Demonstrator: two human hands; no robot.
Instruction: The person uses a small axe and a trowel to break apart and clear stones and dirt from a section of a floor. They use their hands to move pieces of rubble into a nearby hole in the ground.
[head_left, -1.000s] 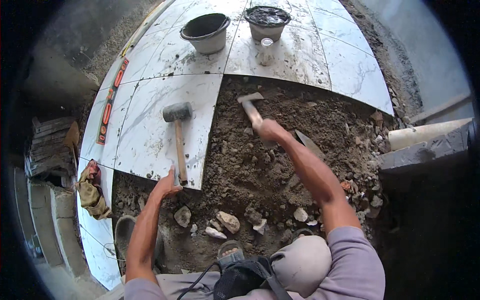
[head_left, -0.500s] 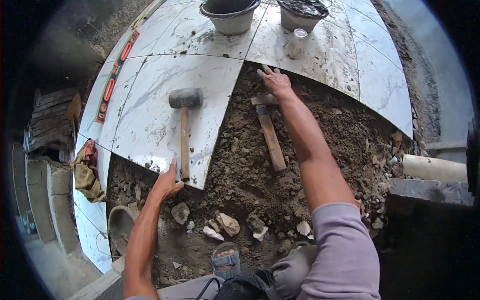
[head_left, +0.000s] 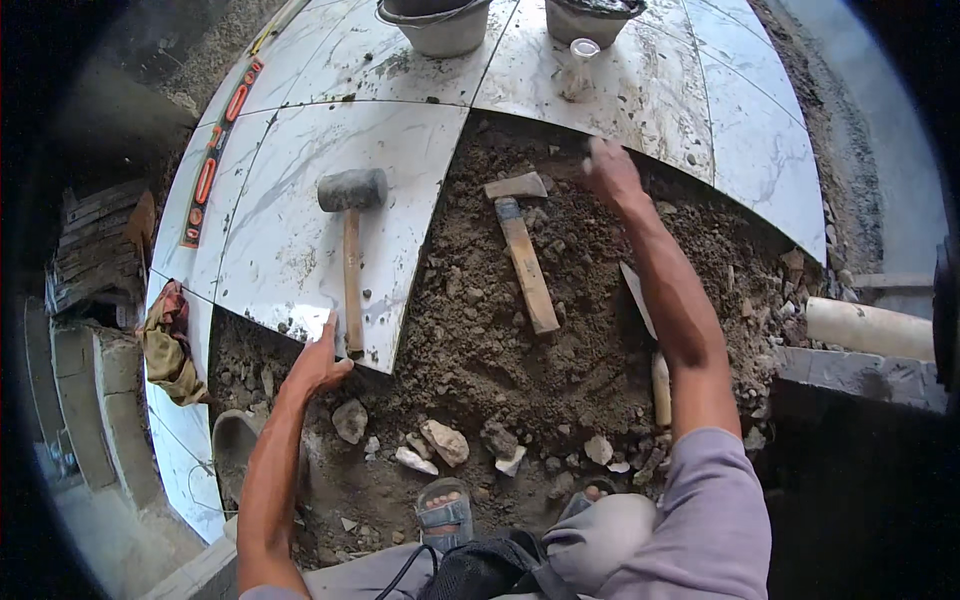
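Observation:
My left hand [head_left: 322,362] rests at the near edge of a white marbled tile [head_left: 290,220], index finger stretched along its surface and thumb apart. On that tile lies a rubber mallet [head_left: 352,250] with a wooden handle, just beside the fingers. My right hand [head_left: 612,172] is over the dirt by the far tiles' edge, fingers curled in; whether anything small is in them is hidden. To its left, a hatchet-like tool [head_left: 528,265] with a wooden handle lies on the soil [head_left: 470,290]. A trowel [head_left: 661,388] lies partly behind my right forearm.
Two mortar buckets [head_left: 440,32] stand on the far tiles, with a clear plastic cup [head_left: 581,72] near the right one. An orange and black spirit level [head_left: 212,165] and a rag [head_left: 172,345] lie left. Stones [head_left: 445,443] lie near my feet; a pale pipe [head_left: 868,330] is at right.
My right hand has left the far tile corner, moved right along the edge, and its spread fingers have curled. The trowel has come into sight. My left hand remains at the tile's edge.

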